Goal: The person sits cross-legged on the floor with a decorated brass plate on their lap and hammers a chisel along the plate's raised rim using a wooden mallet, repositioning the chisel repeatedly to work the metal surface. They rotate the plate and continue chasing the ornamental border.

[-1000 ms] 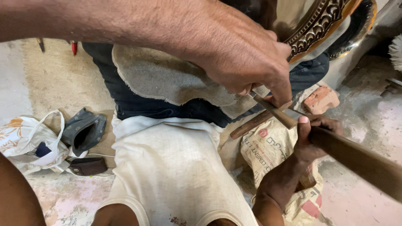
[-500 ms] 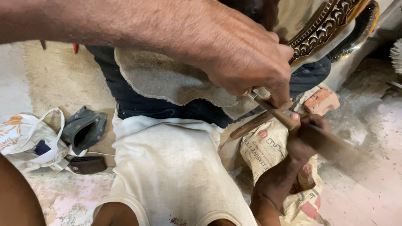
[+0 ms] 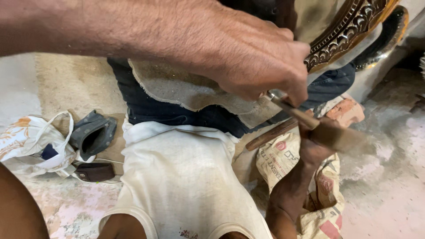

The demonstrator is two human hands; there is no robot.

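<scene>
While left hand pinches it, slim chisel, brown, motion-blurred mallet

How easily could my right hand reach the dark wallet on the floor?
Probably not easily: the right hand grips a wooden tool at far right, and the wallet lies beyond the white vest, far left.

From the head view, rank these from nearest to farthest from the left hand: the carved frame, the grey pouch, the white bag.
Measured from the left hand:
1. Carved frame, just to its right at the top, almost touching the fingers.
2. Grey pouch, lower left on the floor.
3. White bag, farther left beyond the pouch, at the picture's edge.
</scene>
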